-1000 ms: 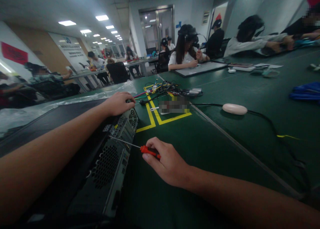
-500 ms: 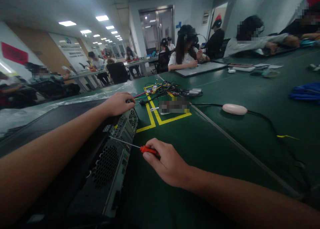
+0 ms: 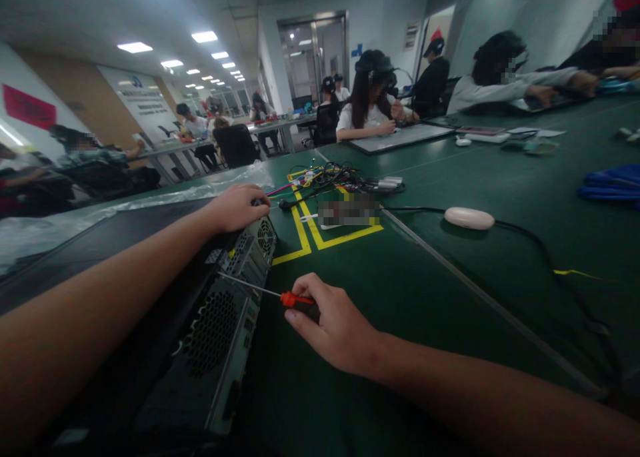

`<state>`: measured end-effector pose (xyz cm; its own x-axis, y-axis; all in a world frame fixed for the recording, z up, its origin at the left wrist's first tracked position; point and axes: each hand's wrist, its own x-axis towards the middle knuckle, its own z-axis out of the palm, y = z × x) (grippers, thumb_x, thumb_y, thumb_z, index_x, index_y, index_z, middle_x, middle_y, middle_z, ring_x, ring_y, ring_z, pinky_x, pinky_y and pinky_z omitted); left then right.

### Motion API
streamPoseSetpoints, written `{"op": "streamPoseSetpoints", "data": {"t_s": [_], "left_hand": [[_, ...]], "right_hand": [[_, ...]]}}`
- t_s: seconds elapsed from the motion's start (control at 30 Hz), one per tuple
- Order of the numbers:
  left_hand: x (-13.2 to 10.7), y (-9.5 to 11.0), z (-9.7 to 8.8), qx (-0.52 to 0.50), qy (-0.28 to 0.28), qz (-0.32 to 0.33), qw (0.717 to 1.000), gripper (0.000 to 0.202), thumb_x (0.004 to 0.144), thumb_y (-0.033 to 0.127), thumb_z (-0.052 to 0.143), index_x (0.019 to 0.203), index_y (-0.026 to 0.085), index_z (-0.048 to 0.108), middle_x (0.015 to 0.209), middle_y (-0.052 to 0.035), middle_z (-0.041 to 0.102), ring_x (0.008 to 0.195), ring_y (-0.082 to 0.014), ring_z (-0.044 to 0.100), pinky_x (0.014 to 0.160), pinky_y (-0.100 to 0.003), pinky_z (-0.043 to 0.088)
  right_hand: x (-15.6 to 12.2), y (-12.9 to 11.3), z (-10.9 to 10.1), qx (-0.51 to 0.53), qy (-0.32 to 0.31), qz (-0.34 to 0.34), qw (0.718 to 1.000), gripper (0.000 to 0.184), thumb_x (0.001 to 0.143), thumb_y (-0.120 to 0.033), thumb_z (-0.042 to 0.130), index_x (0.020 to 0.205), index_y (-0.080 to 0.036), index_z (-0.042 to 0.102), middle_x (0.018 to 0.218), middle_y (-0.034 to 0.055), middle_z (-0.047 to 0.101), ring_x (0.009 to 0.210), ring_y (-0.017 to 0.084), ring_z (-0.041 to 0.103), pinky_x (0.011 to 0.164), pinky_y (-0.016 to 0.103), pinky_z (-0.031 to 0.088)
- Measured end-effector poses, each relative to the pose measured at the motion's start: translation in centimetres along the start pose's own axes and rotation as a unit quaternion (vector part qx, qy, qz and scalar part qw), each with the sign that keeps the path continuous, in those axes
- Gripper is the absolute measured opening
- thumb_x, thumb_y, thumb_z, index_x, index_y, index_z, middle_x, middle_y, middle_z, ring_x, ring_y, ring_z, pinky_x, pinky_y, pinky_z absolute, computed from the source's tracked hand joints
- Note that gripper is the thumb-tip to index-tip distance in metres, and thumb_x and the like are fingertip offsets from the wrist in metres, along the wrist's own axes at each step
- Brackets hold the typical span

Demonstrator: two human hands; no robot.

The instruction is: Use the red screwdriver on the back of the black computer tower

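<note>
A black desktop computer case lies at the left, its metal back panel with fan grilles and ports turned to the right. My left hand is closed over the far top corner of the case. A small dark thing shows at its fingertips, too unclear to name. My right hand holds a red and black screwdriver by the handle between thumb and fingers. The screwdriver's thin shaft points left, its tip at the back panel near the upper edge; a screw there is too small to make out.
Beyond the case lie tangled cables and a blurred-out item inside yellow tape marks. A black cord with a white oval piece runs across the green table. Blue cables lie at right; several people sit beyond.
The fingers and thumb of my right hand have parted slightly on the screwdriver handle, so more of its black part shows. My left hand and the case have stayed put.
</note>
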<state>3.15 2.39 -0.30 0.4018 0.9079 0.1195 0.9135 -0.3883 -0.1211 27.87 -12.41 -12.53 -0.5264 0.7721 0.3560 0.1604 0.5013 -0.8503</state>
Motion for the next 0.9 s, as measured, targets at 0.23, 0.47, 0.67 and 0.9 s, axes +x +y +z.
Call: {"op": "streamPoseSetpoints", "data": {"t_s": [0.23,0.47,0.67,0.9], "left_hand": [[0.02,-0.11,0.0,0.002,-0.004,0.002,1.0,0.051,0.089,0.048,0.043,0.108,0.018,0.08,0.13,-0.0149,0.075,0.127,-0.0322,0.066,0.116,-0.045,0.047],[0.0,-0.18,0.11,-0.001,0.0,0.0,1.0,0.05,0.089,0.049,0.044,0.108,0.021,0.08,0.129,-0.0116,0.076,0.129,-0.0307,0.065,0.118,-0.043,0.047],[-0.04,0.12,0.0,0.0,0.0,-0.008,1.0,0.052,0.089,0.048,0.043,0.109,0.018,0.081,0.132,-0.0142,0.074,0.132,-0.0329,0.064,0.119,-0.044,0.046],[-0.05,0.13,-0.08,-0.01,0.0,-0.003,1.0,0.051,0.088,0.046,0.044,0.107,0.017,0.081,0.129,-0.0156,0.075,0.128,-0.0339,0.066,0.117,-0.046,0.047]], "right_hand": [[0.02,-0.19,-0.11,-0.002,-0.004,0.003,1.0,0.01,0.099,-0.023,0.065,0.106,-0.022,0.058,0.087,0.0005,0.067,0.077,0.018,0.063,0.073,0.033,0.05],[0.04,-0.33,-0.17,-0.005,-0.003,0.007,1.0,0.011,0.099,-0.022,0.066,0.106,-0.023,0.058,0.088,0.0004,0.068,0.076,0.018,0.063,0.072,0.032,0.05],[0.07,-0.3,-0.15,-0.008,-0.001,0.011,1.0,0.01,0.099,-0.022,0.065,0.106,-0.023,0.058,0.086,-0.0003,0.067,0.076,0.018,0.063,0.071,0.031,0.048],[0.12,-0.21,-0.14,0.001,-0.016,0.006,1.0,0.008,0.101,-0.025,0.063,0.107,-0.021,0.058,0.09,0.0014,0.068,0.075,0.017,0.063,0.069,0.03,0.046]]}}
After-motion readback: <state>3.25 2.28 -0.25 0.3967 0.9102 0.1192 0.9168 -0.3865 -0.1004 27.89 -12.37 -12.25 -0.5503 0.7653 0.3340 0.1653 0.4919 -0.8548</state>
